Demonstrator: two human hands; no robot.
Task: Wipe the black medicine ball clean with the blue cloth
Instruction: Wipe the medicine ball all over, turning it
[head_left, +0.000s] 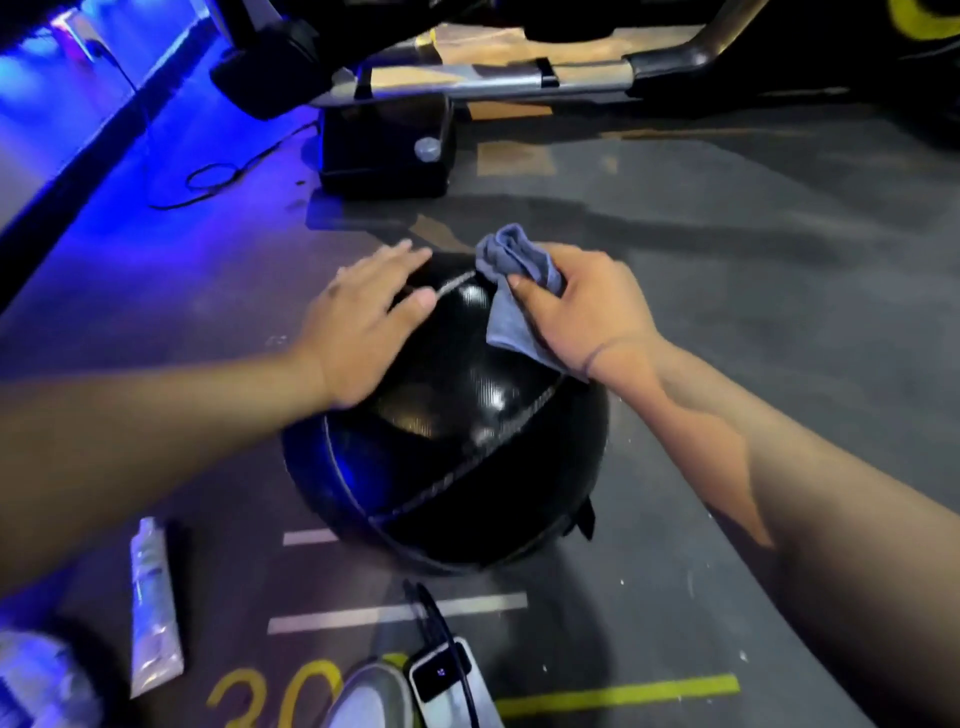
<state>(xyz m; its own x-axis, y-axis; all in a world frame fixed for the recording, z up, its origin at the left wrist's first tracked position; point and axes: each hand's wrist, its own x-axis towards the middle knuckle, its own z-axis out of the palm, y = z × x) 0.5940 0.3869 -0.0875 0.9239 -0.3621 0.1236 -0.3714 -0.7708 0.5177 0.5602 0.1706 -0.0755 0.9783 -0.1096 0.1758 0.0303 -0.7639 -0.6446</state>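
Note:
The black medicine ball rests on the dark gym floor in the middle of the view, shiny, with stitched seams across it. My left hand lies flat on its upper left side, fingers spread. My right hand grips the bunched blue cloth and presses it against the ball's upper right side. Part of the cloth hangs below my thumb onto the ball.
A white tube lies on the floor at lower left. A white power bank with a black cable and a shoe are at the bottom. A black box and a metal machine frame stand behind the ball.

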